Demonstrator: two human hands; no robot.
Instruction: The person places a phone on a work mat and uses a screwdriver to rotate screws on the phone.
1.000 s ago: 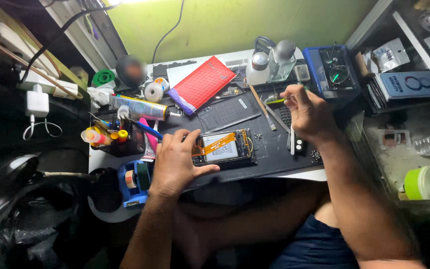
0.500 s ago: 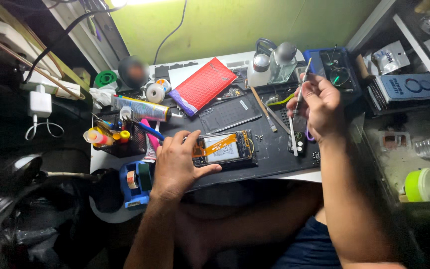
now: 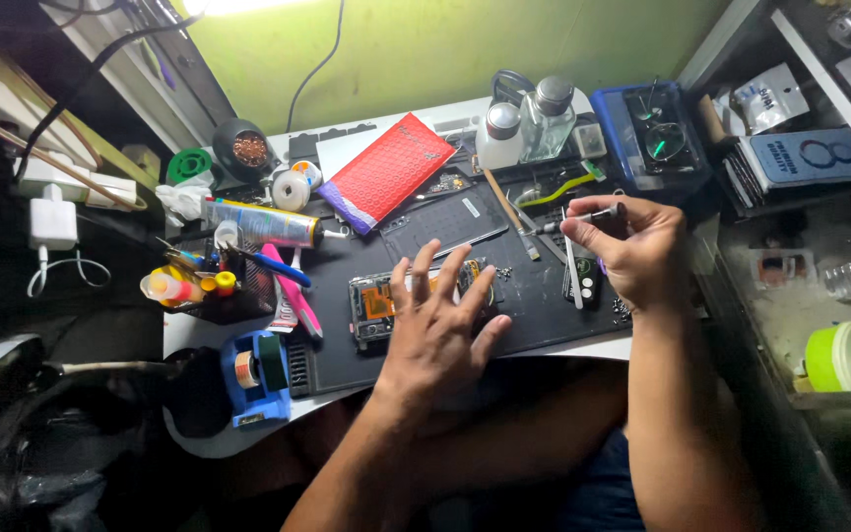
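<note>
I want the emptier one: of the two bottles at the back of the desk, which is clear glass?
The right-hand bottle with the metal cap is clear glass; the white bottle touching its left side is opaque.

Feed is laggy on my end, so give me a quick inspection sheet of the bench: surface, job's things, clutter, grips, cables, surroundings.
Surface: dark work mat on a white table, crowded.
Job's things: opened phone lies flat on the mat; slim screwdriver held above it to the right.
Clutter: red padded envelope, glue tube, two bottles, blue tape dispenser, loose screws.
Grips: left hand spread over the phone, pressing it down; right hand pinches the screwdriver.
Cables: black cable runs up the green wall; white charger at left.
Surroundings: shelves with boxes at right, green lidded cup.
</note>
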